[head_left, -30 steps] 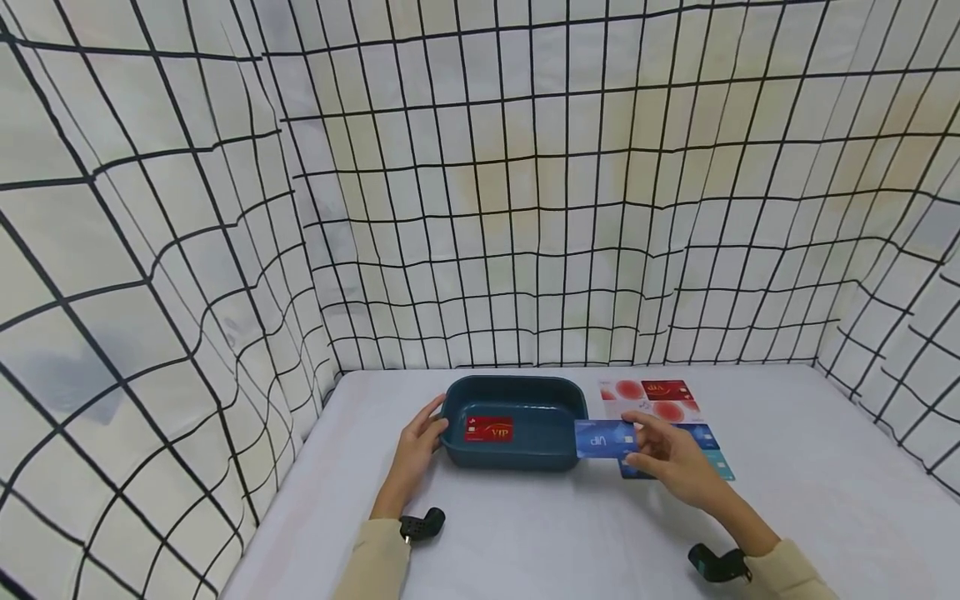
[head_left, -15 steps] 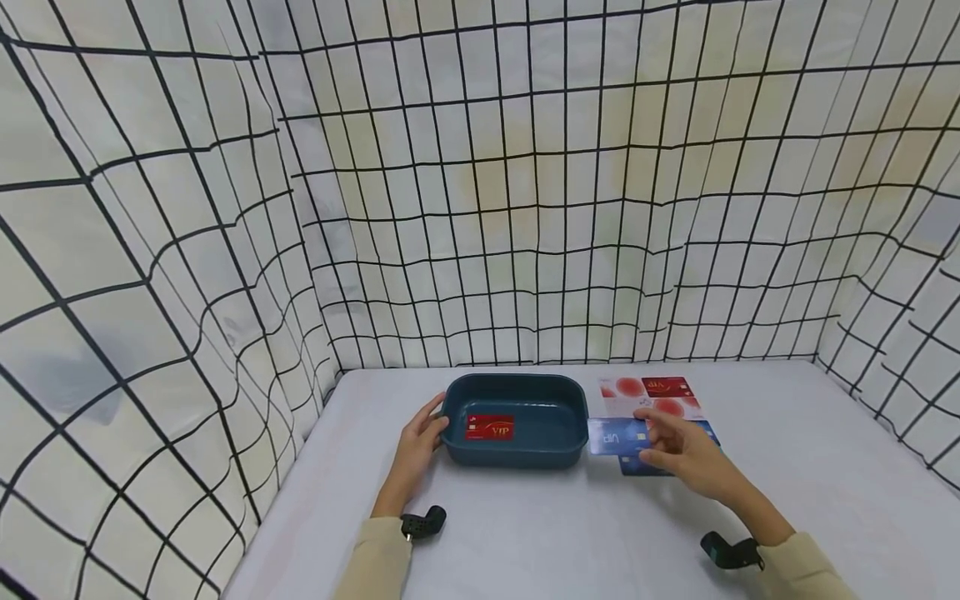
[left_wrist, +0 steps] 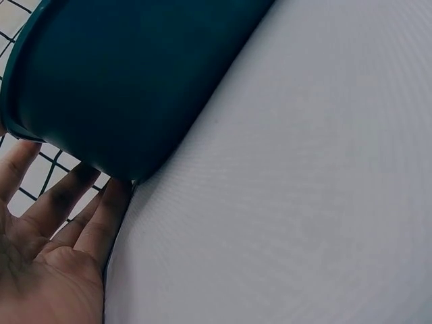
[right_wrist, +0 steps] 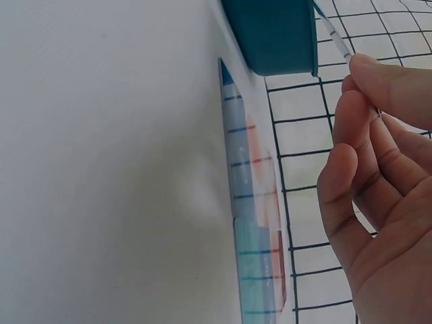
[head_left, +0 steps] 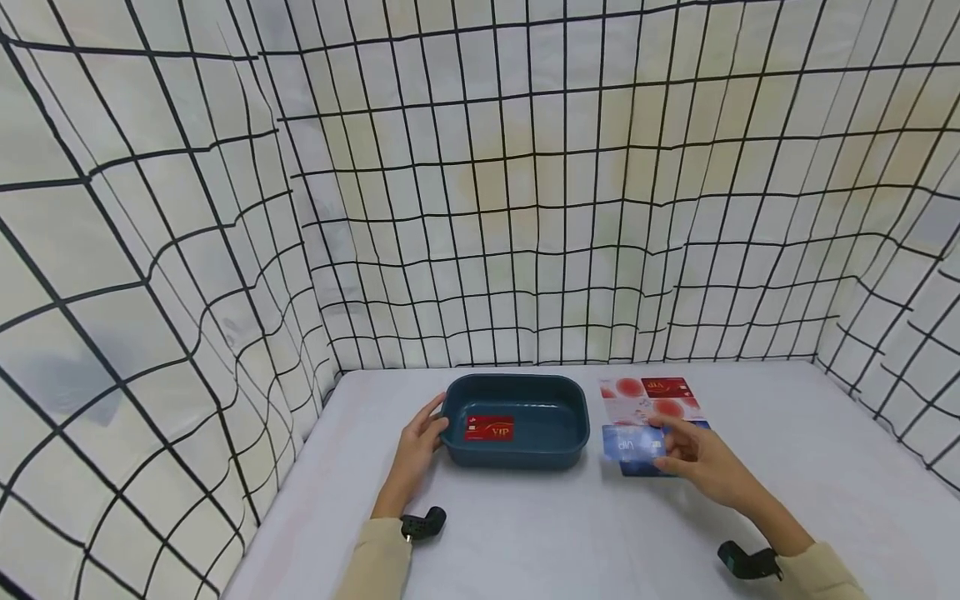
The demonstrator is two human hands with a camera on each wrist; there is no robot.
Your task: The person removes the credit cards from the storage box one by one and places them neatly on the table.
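Observation:
A dark teal rectangular tray [head_left: 525, 457] stands on the white table, with a red VIP card [head_left: 489, 428] lying inside near its left end. My left hand [head_left: 418, 443] rests its fingertips against the tray's left end; the left wrist view shows these fingers [left_wrist: 104, 223] fairly straight along the outer wall. To the right of the tray, my right hand [head_left: 697, 458] pinches the right end of a blue VIP card [head_left: 628, 442] between thumb and fingers. In the right wrist view that card appears edge-on, above the table.
Under and behind the held card lie several flat cards or printed panels: a red VIP card [head_left: 667, 387], a white panel with red circles [head_left: 627, 408] and a dark blue one [head_left: 645, 468]. My right hand partly hides them. A black grid net [head_left: 525, 250] rises behind the table.
My right hand has moved rightward with the blue card, from the tray's right rim to over the laid-out cards. The left hand and the tray have stayed put.

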